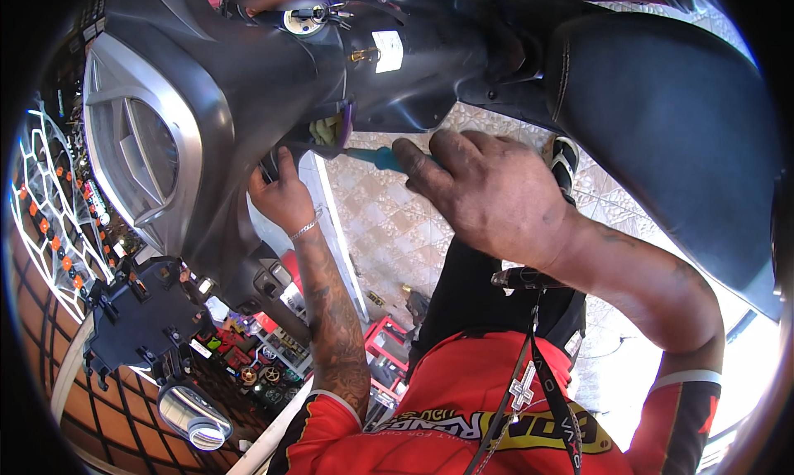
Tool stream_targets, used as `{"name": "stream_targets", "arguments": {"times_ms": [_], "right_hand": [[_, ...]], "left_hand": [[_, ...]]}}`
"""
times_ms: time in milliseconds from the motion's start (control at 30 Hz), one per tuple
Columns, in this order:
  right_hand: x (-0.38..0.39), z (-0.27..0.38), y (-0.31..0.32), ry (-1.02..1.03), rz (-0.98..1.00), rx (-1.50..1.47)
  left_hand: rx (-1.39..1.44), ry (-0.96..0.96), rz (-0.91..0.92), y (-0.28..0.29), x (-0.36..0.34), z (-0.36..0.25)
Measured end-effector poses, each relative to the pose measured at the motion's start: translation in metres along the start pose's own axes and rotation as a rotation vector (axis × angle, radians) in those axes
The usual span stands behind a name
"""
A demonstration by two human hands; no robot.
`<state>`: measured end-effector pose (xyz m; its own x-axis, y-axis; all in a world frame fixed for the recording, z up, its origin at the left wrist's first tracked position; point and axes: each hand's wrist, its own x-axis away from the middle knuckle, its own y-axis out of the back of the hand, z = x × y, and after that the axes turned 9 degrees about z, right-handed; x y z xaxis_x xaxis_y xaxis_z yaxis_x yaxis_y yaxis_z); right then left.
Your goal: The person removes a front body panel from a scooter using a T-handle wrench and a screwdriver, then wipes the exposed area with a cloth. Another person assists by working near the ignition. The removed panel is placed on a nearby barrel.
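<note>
Beside curved plastic bodywork (260, 82) points a teal screwdriver (384, 158).

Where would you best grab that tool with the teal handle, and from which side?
Probably by its teal handle, coming from the person's right, as the right hand does. The handle is the thicker part and its gripped end lies that way; the narrow end points left toward the dark bodywork, seemingly with little room to hold.
</note>
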<state>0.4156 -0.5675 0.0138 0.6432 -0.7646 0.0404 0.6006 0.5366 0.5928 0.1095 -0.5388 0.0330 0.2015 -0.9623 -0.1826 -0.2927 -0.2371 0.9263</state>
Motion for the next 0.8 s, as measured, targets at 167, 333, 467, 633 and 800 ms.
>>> {"name": "stream_targets", "arguments": {"times_ms": [167,333,467,633,800], "right_hand": [[-0.006,-0.006,0.004,-0.459,0.215,-1.009],[-0.005,0.007,0.006,-0.092,-0.078,-0.215],[-0.008,0.010,0.008,-0.203,0.021,-0.294],[-0.016,0.005,0.020,-0.366,0.125,-0.655],[-0.016,0.013,0.025,-0.304,0.177,-0.554]], "left_hand": [[0.041,0.012,-0.010,-0.002,0.000,0.002],[0.036,-0.035,-0.029,-0.001,0.000,0.001],[-0.015,0.048,-0.016,0.001,-0.001,0.000],[-0.002,0.088,-0.018,0.001,-0.001,-0.005],[0.026,0.050,-0.041,-0.002,0.000,-0.004]]}}
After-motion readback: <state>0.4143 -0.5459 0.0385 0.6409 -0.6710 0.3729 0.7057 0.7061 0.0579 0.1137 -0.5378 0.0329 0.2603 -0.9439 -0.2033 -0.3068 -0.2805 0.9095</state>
